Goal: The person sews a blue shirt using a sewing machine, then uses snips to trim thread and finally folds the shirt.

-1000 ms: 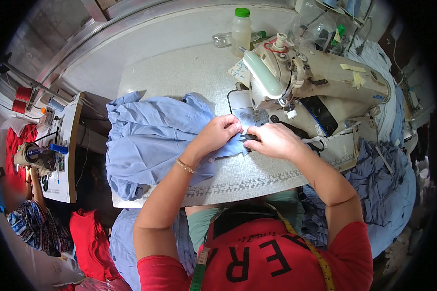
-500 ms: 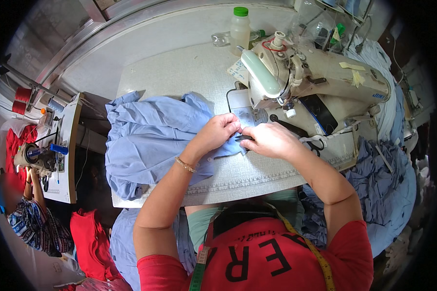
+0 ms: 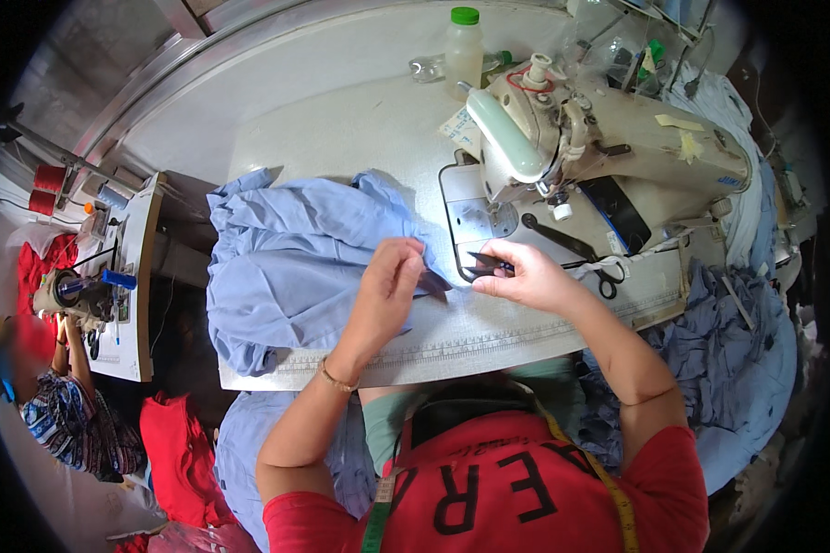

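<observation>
Red short-sleeved shirt [image 3: 503,441] with black lettering [image 3: 456,507], green shorts [image 3: 384,426], 1 left-wrist bracelet [image 3: 338,380], yellow-and-green tape measure [image 3: 623,509] draped from the neck.

A pale, speckled table [image 3: 332,129] filled the middle of the frame, a ruler scale [image 3: 489,339] running along its lower edge. A rumpled light-blue garment [image 3: 295,244] lay left of centre. A cream sewing machine [image 3: 641,138] occupied the upper right, and a green-capped bottle [image 3: 464,55] stood at top centre beside a clear bottle [image 3: 427,68] on its side.
</observation>
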### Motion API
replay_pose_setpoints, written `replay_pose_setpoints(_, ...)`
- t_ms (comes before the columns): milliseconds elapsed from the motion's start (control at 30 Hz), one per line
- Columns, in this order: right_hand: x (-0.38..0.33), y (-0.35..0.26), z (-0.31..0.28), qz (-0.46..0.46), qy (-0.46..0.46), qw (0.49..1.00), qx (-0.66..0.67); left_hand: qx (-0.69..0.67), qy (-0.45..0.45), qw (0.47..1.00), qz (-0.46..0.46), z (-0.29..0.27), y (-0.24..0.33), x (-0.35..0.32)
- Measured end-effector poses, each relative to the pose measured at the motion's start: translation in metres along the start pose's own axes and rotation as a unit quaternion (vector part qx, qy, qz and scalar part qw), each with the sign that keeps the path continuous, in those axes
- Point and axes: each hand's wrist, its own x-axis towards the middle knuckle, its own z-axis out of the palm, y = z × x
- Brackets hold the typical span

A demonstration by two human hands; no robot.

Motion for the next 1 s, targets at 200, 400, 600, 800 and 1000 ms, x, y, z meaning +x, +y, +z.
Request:
replay_pose_setpoints(200, 0.013, -0.009, 0.024, -0.102, -0.044, 0.994, 0.019, -0.402, 0.037, 0.897, -0.181, -0.006, 0.000, -0.035)
replay_pose_setpoints(400, 0.015, -0.032, 0.041, -0.131, -0.012, 0.972, -0.196, -0.437, 0.020, 0.885, -0.159, -0.011, -0.006, -0.047)
replay_pose_setpoints(600, 0.015, -0.027, 0.047, -0.179, 0.054, 0.949, -0.252, -0.439, 0.024, 0.881, -0.172, -0.008, -0.007, -0.049)
replay_pose_setpoints(800, 0.016, -0.016, 0.054, -0.266, 0.148, 0.900, -0.311, -0.470, 0.024, 0.864, -0.180, -0.003, 0.009, -0.045)
replay_pose_setpoints(1000, 0.016, -0.016, 0.056, -0.306, 0.177, 0.860, -0.369, -0.469, -0.003, 0.865, -0.180, -0.004, 0.003, -0.046)
